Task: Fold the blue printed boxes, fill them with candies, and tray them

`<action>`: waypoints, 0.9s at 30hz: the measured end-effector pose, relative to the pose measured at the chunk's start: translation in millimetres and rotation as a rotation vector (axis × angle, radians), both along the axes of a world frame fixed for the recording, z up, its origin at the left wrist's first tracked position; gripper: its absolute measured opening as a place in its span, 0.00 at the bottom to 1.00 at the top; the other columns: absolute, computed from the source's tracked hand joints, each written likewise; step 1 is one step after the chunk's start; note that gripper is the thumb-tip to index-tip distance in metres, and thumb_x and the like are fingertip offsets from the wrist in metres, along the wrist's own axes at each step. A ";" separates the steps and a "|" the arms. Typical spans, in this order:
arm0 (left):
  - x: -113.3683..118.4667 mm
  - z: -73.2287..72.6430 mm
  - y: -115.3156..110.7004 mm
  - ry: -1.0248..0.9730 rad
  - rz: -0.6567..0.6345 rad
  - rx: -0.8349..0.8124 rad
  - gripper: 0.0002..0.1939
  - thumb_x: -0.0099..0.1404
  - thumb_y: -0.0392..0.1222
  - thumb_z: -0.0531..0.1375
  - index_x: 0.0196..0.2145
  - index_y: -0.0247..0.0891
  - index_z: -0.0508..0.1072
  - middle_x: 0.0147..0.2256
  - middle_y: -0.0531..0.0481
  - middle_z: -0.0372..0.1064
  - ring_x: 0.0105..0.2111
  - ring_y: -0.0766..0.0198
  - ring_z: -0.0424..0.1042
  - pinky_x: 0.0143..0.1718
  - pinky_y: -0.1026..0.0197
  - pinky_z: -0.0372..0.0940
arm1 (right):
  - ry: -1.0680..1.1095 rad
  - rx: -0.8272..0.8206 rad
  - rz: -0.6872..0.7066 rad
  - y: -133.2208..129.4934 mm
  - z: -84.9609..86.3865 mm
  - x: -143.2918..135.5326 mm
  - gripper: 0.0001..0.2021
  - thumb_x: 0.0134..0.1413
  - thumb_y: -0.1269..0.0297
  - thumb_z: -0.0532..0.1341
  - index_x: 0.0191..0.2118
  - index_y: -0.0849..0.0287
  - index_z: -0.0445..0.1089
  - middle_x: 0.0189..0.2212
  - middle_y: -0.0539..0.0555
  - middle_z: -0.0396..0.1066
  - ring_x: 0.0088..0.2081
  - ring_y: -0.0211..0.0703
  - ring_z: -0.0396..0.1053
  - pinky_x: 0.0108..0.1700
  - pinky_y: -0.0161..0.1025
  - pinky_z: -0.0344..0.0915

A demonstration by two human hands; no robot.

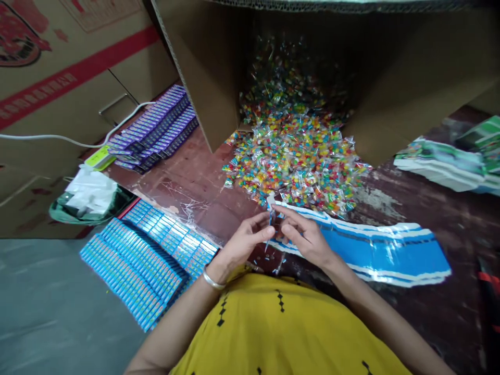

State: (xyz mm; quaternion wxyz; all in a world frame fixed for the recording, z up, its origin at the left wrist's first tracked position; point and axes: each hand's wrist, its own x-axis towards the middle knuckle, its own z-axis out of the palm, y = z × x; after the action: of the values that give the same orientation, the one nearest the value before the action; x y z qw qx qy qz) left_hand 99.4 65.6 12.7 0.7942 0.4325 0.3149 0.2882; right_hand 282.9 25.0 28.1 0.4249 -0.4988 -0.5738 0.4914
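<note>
Both hands meet over the table in front of my yellow garment. My left hand (248, 238), with a bangle at the wrist, pinches a small blue-and-white candy carton (271, 216) between thumb and fingers. The carton stands nearly edge-on, with a white flap at its top. My right hand (307, 237) is at the carton's other side, index finger at its upper end and the other fingers curled. Under and beside my right hand lies a fanned row of flat blue cartons (378, 255). Just beyond my hands spreads a heap of clear packets of colourful candy (297, 156).
A large open cardboard box (211, 78) holds part of the heap. To the left stand rows of blue cartons (133, 271), stacked purple cartons (156, 130), a green container (58, 211) with white material, and a white cable (58, 137). Green-and-white flat cartons (445, 166) lie right.
</note>
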 end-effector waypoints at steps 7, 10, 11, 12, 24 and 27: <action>-9.8 1.3 -7.4 0.052 -0.213 -0.011 0.21 0.60 0.50 0.65 0.46 0.34 0.77 0.39 0.45 0.77 0.38 0.59 0.75 0.44 0.58 0.66 | -0.056 -0.320 0.396 11.3 24.0 20.5 0.09 0.54 0.57 0.64 0.36 0.57 0.72 0.22 0.48 0.72 0.21 0.38 0.69 0.21 0.33 0.65; -4.0 -2.2 -10.3 0.064 -0.048 -0.019 0.20 0.63 0.51 0.62 0.46 0.33 0.77 0.36 0.46 0.77 0.35 0.60 0.74 0.43 0.57 0.66 | -0.026 -0.238 0.137 12.5 21.2 17.6 0.11 0.54 0.57 0.64 0.39 0.57 0.73 0.22 0.48 0.72 0.21 0.38 0.69 0.22 0.33 0.65; -0.5 -3.7 -11.5 0.052 0.041 -0.018 0.20 0.63 0.50 0.62 0.47 0.34 0.76 0.37 0.46 0.77 0.36 0.60 0.74 0.45 0.56 0.66 | -0.003 -0.173 -0.023 11.5 17.2 14.2 0.12 0.53 0.57 0.65 0.42 0.56 0.73 0.23 0.48 0.72 0.23 0.38 0.69 0.25 0.33 0.66; 3.6 -5.3 -12.7 0.041 0.129 -0.009 0.20 0.62 0.50 0.63 0.48 0.34 0.76 0.39 0.46 0.76 0.38 0.59 0.74 0.46 0.55 0.66 | 0.013 -0.114 -0.153 9.8 12.2 10.0 0.14 0.52 0.57 0.66 0.43 0.56 0.72 0.26 0.48 0.72 0.26 0.38 0.70 0.27 0.33 0.67; 18.2 -1.7 -22.6 0.271 0.451 0.331 0.32 0.60 0.43 0.65 0.60 0.45 0.61 0.40 0.50 0.70 0.35 0.66 0.71 0.37 0.64 0.67 | -0.027 0.076 -0.479 -6.4 -29.0 -26.5 0.17 0.57 0.58 0.63 0.51 0.54 0.72 0.39 0.53 0.75 0.36 0.43 0.70 0.40 0.39 0.68; 12.5 -3.6 -23.9 0.300 0.334 0.354 0.27 0.63 0.44 0.62 0.59 0.43 0.64 0.45 0.48 0.69 0.38 0.64 0.70 0.40 0.63 0.66 | -0.070 0.133 -0.504 -7.9 -33.8 -28.6 0.18 0.57 0.59 0.62 0.53 0.53 0.71 0.45 0.55 0.74 0.43 0.46 0.71 0.47 0.43 0.68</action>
State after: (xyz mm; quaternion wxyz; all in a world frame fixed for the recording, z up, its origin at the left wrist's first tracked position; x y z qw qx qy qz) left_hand 111.9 41.7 9.1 0.5926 0.5443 0.4405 0.3981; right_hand 254.3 17.0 -5.6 0.5454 -0.6138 -0.4768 0.3137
